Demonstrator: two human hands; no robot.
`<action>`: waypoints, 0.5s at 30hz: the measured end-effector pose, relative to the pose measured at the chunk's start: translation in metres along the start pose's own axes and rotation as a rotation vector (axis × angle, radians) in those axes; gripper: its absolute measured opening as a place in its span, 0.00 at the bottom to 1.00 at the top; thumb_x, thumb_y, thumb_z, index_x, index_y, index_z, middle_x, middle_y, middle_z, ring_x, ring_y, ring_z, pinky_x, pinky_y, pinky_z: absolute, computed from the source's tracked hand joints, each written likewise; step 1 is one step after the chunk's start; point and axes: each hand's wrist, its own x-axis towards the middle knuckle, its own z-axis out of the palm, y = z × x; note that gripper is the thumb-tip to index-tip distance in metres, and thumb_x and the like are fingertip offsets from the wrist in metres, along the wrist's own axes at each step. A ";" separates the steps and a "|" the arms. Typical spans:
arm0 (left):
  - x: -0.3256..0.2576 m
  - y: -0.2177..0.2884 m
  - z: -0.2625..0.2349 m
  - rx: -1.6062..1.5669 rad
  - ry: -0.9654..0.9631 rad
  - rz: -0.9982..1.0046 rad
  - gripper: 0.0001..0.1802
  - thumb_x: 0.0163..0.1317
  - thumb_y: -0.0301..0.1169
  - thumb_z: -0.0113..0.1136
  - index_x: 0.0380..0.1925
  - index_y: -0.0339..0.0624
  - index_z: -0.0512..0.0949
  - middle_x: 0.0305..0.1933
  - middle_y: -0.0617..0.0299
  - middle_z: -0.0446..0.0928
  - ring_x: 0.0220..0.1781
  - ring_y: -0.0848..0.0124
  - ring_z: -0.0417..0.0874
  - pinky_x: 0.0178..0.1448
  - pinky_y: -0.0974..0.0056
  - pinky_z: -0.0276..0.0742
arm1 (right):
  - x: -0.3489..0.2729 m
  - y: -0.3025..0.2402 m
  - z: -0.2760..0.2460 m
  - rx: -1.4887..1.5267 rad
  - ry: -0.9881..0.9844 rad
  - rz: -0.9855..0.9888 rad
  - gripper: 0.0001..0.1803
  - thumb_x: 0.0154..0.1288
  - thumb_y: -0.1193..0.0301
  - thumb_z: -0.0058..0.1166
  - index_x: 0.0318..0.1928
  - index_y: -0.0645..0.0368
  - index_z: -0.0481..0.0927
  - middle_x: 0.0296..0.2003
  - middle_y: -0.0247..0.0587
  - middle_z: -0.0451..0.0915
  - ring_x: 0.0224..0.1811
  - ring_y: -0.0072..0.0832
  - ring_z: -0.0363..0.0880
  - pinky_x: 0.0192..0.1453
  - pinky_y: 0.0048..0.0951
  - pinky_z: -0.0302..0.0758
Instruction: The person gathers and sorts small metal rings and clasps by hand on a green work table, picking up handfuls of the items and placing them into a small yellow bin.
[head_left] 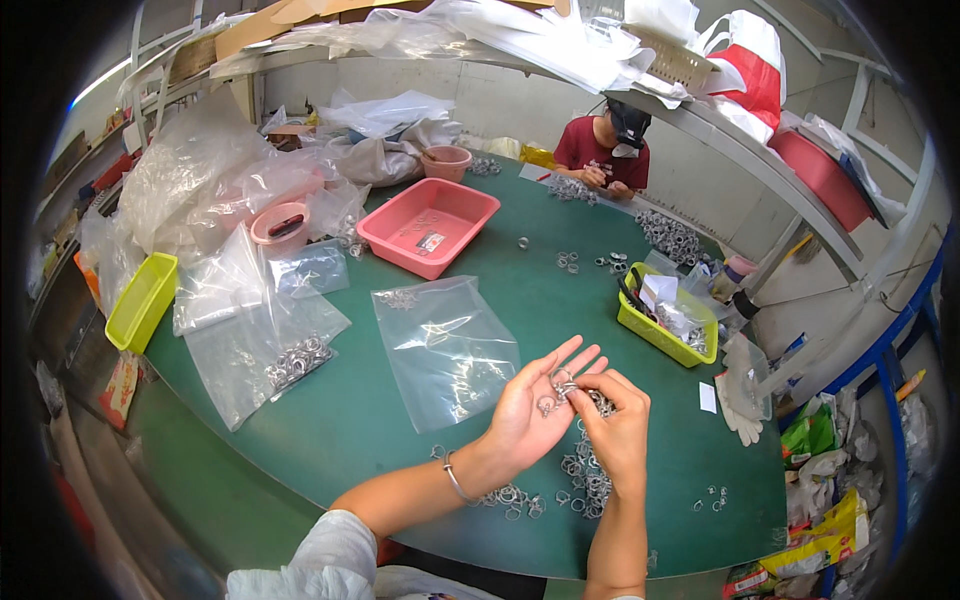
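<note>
My left hand (535, 405) is palm up with its fingers stretched out, and several small silvery metal rings (546, 405) lie on it. Over that palm my right hand (617, 415) pinches a metal ring (565, 388) between thumb and fingertips. Part of that ring is hidden by the fingers. A pile of similar rings (590, 478) covers the green table (420, 455) below and beside my right hand. More loose rings (512, 500) lie below my left wrist. A clear plastic bag (445, 350) rests flat beyond my left hand, with a few small metal pieces at its far corner.
A pink tray (430, 225) stands beyond the bag. At the right is a yellow-green basket (668, 325) of bagged parts. Plastic bags (255, 330), one holding metal pieces, spread at the left. Across the table a person (605, 155) handles small parts near a heap of rings (672, 237).
</note>
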 end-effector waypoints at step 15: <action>0.006 -0.001 -0.012 0.092 0.142 -0.046 0.25 0.62 0.24 0.43 0.59 0.27 0.58 0.61 0.46 0.62 0.63 0.62 0.65 0.69 0.61 0.58 | 0.013 0.021 0.004 -0.053 0.068 0.074 0.08 0.54 0.84 0.52 0.36 0.67 0.80 0.23 0.42 0.75 0.23 0.25 0.72 0.28 0.25 0.68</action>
